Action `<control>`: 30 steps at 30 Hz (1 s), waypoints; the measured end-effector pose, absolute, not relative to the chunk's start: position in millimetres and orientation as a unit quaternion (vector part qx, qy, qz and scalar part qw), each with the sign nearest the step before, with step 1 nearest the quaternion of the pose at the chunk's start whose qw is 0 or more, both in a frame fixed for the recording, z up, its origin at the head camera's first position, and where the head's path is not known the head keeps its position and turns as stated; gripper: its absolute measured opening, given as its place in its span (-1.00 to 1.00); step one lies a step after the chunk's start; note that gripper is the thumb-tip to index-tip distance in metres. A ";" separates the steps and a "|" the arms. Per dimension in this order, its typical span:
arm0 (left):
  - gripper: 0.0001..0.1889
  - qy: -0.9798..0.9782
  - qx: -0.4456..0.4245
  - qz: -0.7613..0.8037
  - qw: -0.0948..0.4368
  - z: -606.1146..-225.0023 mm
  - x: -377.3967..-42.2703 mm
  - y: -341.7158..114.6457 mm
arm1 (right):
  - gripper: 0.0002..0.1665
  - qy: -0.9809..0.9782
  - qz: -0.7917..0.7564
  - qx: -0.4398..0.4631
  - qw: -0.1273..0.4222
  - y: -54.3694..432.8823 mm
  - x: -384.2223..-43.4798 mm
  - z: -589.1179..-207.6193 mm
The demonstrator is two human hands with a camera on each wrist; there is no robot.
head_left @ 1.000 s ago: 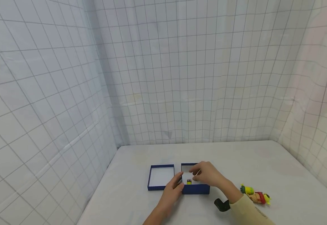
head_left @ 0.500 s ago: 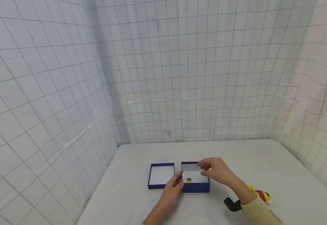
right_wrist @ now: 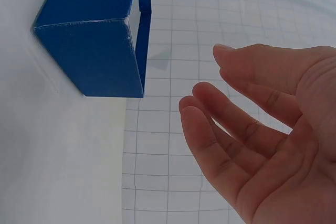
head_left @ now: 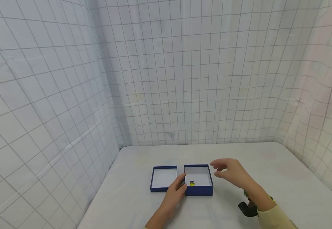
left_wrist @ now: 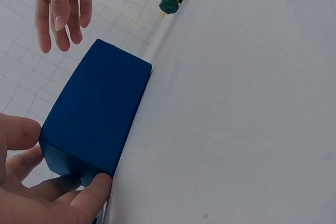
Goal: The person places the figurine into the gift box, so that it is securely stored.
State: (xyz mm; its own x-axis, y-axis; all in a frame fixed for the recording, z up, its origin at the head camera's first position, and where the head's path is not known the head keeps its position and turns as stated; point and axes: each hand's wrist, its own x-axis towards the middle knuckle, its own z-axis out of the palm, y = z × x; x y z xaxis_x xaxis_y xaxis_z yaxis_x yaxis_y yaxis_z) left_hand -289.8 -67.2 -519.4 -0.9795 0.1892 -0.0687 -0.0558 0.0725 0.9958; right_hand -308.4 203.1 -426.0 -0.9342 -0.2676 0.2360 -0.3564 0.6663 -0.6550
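Note:
A blue box with a white inside stands without its lid on the white table. Inside, near its front left corner, lies a small yellow piece with a dark top. My left hand rests against the box's left end, thumb and fingertips at its edges in the left wrist view. Just right of the box my right hand hovers, fingers loosely bent, thumb apart from them, holding nothing. Behind the right forearm, a black bent tube-like object and colourful toy figures are partly hidden.
To the left of the box lies its shallow blue-rimmed lid, white inside facing up. White curtains with a dark grid enclose the table at the back and sides.
My right hand has pulled up and right out of the box, leaving the yellow piece inside. The black object has shifted right along with the right forearm. My left hand stays put.

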 end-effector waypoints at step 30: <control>-0.48 0.724 0.041 0.682 0.092 -519.1 -289.1 -67.2 | -0.58 -0.926 0.348 0.127 0.073 283.6 -281.2 -439.2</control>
State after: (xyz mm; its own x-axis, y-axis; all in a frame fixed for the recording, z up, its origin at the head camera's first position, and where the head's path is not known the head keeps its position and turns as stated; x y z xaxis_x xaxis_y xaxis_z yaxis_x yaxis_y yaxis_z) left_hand -289.1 -67.2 -519.1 -0.9796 0.1857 -0.0767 -0.0656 0.0653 0.9957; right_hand -281.2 283.6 -439.2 -0.9570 -0.1839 0.2244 -0.2861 0.7257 -0.6256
